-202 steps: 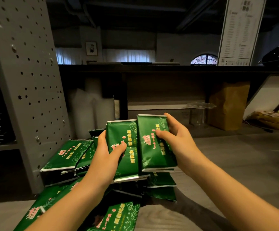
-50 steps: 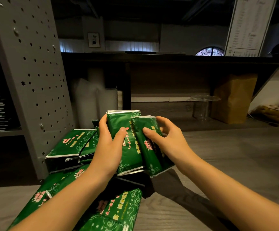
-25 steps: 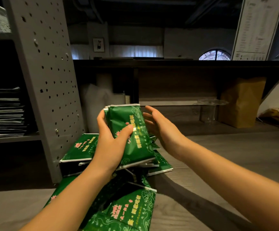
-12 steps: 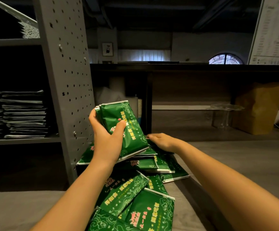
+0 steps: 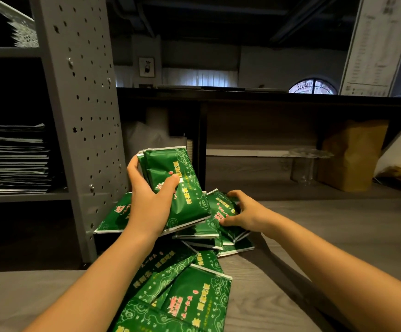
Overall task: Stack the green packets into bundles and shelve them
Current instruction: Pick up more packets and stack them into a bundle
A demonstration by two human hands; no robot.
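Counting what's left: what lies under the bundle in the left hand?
Beneath the bundle lie loose green packets, piled; the left hand and bundle cover the rest.

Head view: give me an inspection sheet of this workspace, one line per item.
Surface: grey wood-grain surface, bare to the right of the packets.
Job's things: bundle of green packets held up, tilted; loose pile of overlapping green packets spread toward the camera; top packet at the pile's far right.
Clutter: brown paper bag and clear plastic stand under the dark counter.
Hands: left hand grips the bundle; right hand grips the top packet.
Cables: nothing seen.
Surroundings: grey perforated shelf unit on the left with flat stacks on a shelf; printed board; arched window.
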